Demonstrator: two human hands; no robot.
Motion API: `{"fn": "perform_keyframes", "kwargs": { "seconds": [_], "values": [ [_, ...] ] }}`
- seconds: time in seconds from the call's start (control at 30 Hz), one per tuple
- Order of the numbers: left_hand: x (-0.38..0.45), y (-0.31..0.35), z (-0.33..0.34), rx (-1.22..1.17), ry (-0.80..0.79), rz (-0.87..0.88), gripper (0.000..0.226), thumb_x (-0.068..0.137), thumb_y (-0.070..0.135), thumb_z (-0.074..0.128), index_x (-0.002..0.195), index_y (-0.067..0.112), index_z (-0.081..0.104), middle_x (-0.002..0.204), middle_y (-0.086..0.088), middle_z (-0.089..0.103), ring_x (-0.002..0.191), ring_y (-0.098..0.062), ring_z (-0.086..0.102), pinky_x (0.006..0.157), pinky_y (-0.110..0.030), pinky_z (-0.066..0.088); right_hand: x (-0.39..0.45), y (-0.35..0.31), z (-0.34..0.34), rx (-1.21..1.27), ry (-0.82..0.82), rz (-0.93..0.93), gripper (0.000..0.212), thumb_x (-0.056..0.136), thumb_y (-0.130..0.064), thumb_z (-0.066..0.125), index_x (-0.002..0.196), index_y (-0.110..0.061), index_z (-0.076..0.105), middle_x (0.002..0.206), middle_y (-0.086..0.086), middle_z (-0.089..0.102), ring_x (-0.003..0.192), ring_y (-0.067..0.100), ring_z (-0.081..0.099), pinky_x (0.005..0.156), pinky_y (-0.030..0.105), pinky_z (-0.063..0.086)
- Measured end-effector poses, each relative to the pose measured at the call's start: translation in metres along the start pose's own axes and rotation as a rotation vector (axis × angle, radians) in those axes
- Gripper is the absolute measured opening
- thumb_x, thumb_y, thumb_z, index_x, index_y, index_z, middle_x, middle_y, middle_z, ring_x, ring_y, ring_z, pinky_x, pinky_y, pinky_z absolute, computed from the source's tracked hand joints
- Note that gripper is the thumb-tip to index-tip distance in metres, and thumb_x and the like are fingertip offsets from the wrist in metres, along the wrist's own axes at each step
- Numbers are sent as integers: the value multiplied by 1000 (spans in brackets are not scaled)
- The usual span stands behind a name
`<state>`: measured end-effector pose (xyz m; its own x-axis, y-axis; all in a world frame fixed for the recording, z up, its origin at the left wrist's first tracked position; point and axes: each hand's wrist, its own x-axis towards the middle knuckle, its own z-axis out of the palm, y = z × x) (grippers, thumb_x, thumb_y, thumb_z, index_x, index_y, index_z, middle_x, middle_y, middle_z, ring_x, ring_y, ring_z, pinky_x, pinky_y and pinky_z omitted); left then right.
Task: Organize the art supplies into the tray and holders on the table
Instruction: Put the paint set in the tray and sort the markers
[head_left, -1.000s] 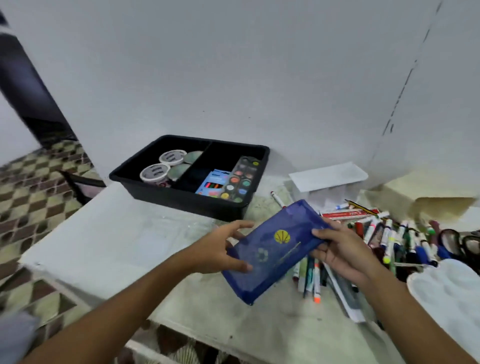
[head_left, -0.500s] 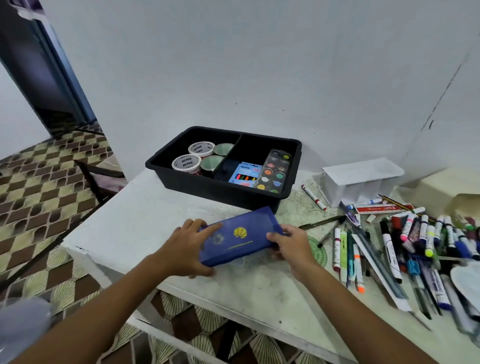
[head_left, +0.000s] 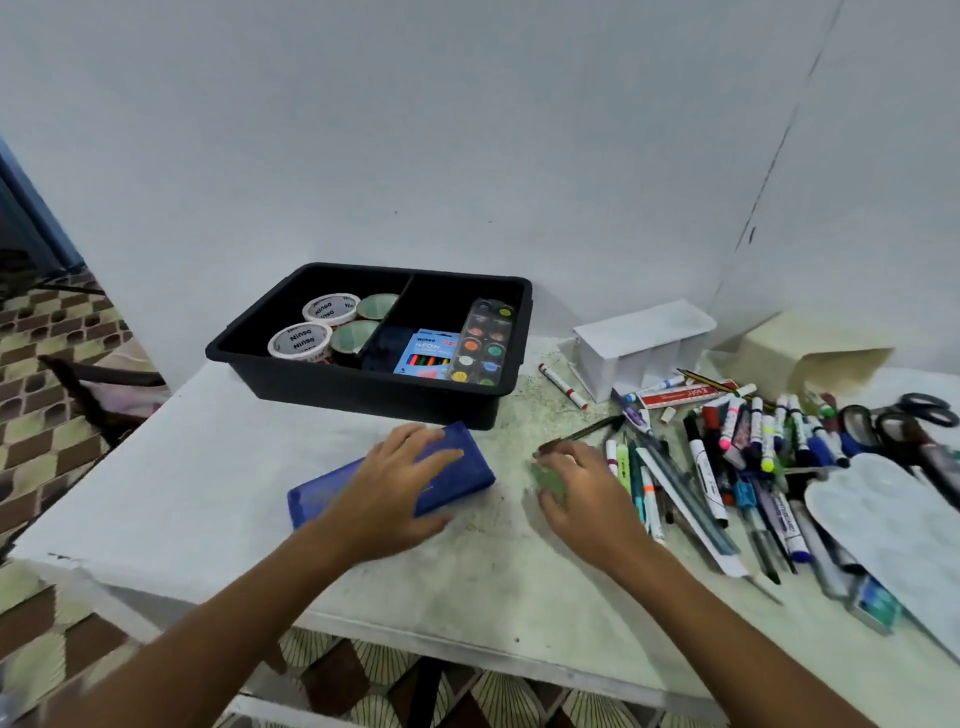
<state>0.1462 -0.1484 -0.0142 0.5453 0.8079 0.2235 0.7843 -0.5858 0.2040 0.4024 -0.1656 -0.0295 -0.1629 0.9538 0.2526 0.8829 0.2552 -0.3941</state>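
With your left hand (head_left: 402, 475) lying flat and open on the blue case (head_left: 457, 467) near the desk's (head_left: 171, 467) front-left edge, and your right hand (head_left: 582, 486) relaxed, holding nothing beside the markers (head_left: 727, 457), curl both around the case's ends before lifting it toward the tray (head_left: 374, 395).

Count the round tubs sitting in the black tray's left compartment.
4, in a two-by-two cluster: front white-lidded tub, rear white-lidded tub, front green tub, rear green tub. The black tray wall may hide more.
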Motion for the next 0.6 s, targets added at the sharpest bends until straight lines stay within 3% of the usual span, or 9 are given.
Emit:
{"fn": "perform_keyframes", "kwargs": {
  "seconds": [0.13,0.23,0.4,0.47,0.6],
  "values": [
    [38,55,33,-56,-88,119,62,86,52,54,140,21,47,148,-5,41,142,-24,28,114,-42,32,-24,52,-18,-239,47,123,41,73,-19,75,111,-7,68,118,19,64,115,42,58,90,56,51],
    [65,88,59,-10,-216,92,71,94,52,49,153,22,23,162,-2,10,150,-19,-1,119,-34,4,-41,83,-24,-319,-17,184,51,88,-38,44,125,-8,61,130,18,59,123,41,53,97,57,44],
    [80,94,92,116,-326,28,77,96,64,24,156,22,3,162,-4,-10,149,-22,-14,117,-38,-11,-50,120,-32,-340,-90,118,56,100,-43,23,132,-13,57,133,12,59,124,30,55,99,51,44],
    [76,84,94,104,-308,46,79,94,69,20,156,21,8,160,0,-6,149,-21,-11,115,-38,-13,-46,125,-40,-305,-75,95,50,94,-40,34,125,-13,62,128,11,62,120,28,58,95,46,47],
    [71,71,85,50,-308,65,93,84,79,12,150,18,35,159,-4,24,148,-24,17,116,-42,-2,-32,128,-55,-269,-58,49,41,87,-43,42,103,-18,70,109,5,67,104,24,63,82,42,50]
  ]
}}
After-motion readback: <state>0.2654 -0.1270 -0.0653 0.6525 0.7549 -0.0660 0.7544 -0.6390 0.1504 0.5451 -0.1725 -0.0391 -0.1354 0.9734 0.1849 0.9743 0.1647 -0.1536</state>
